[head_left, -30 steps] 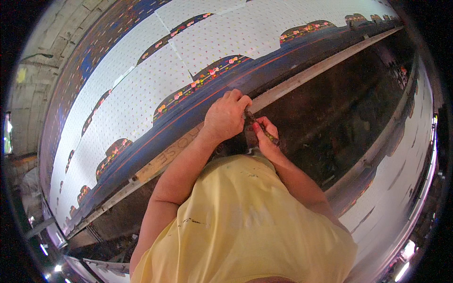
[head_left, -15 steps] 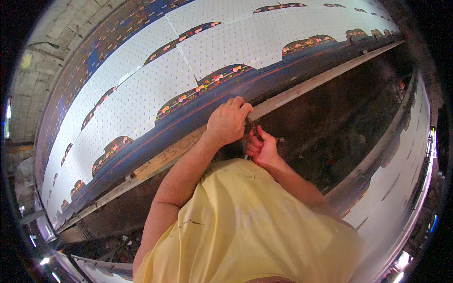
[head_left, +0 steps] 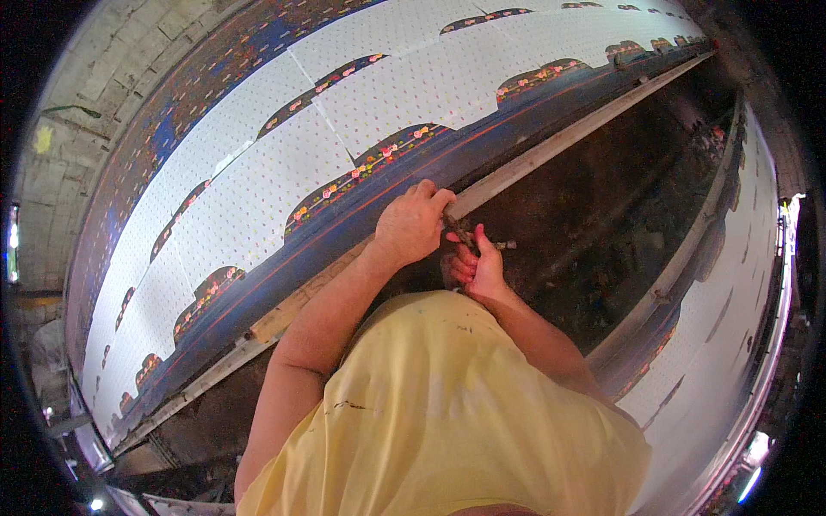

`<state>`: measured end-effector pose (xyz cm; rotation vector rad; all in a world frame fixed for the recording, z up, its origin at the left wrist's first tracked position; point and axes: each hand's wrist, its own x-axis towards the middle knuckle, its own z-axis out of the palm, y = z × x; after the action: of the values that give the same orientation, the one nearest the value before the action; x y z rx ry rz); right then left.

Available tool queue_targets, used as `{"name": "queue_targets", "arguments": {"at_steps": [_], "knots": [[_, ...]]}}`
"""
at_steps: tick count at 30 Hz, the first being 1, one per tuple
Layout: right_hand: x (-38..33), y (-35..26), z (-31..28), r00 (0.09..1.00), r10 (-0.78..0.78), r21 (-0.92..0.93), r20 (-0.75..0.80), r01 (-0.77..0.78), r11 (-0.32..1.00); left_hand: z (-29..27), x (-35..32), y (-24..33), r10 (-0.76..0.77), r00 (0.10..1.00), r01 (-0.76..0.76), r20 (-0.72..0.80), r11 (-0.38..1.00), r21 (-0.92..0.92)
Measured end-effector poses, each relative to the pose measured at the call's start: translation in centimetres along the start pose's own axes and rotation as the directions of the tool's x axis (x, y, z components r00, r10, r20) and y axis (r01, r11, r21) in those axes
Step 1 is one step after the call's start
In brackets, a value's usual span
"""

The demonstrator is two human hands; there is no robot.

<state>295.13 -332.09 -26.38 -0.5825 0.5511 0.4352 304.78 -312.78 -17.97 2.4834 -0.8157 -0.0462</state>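
Note:
My left hand is closed at the near edge of a long table, its fingers curled down beside the pale wooden rail. What its fingertips grip is hidden. Just below, a dark, dirty metal fitting with a stubby side piece sits at the rail; its exact kind cannot be made out. My right hand wraps its fingers around the lower part of this fitting, thumb pointing up along it. Both hands are close together in front of my yellow shirt.
White dotted fabric with dark floral scalloped patches covers the long table. A dark blue strip runs along its near side. Behind my right arm lies a dark gap, then another fabric-covered table. A brick wall stands at far left.
The view has shifted slightly. More of the metal fitting and its side piece now shows between my hands; the right hand has turned a little, while the left stays at the rail.

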Motion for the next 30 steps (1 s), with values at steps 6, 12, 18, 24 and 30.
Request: {"name": "queue_targets", "arguments": {"at_steps": [6,12,18,24,30], "knots": [[-0.4,-0.6,1.1,0.986,0.021,-0.051,-0.165,-0.030,0.998,-0.4,0.4,0.0,-0.035,0.997,0.036,0.066,0.999,-0.023],[0.7,1.2,1.1,0.960,-0.098,-0.061,-0.261,0.085,0.995,-0.6,0.2,0.5,-0.054,0.993,0.049,0.103,0.997,0.053],[-5.4,2.6,1.9,0.951,-0.132,-0.257,-0.280,0.058,0.965,-0.4,0.2,-0.3,0.001,0.996,-0.006,0.086,0.999,0.051],[-5.5,4.1,-3.1,0.720,-0.308,-0.194,-0.622,0.239,0.951,-0.7,-0.4,0.1,-0.166,0.985,0.167,0.046,0.985,-0.032],[-4.6,1.3,-4.0,0.622,-0.672,-0.561,-0.401,0.414,0.717,-2.2,-1.1,-1.1,-0.255,0.954,0.249,0.158,0.967,0.052]]}}
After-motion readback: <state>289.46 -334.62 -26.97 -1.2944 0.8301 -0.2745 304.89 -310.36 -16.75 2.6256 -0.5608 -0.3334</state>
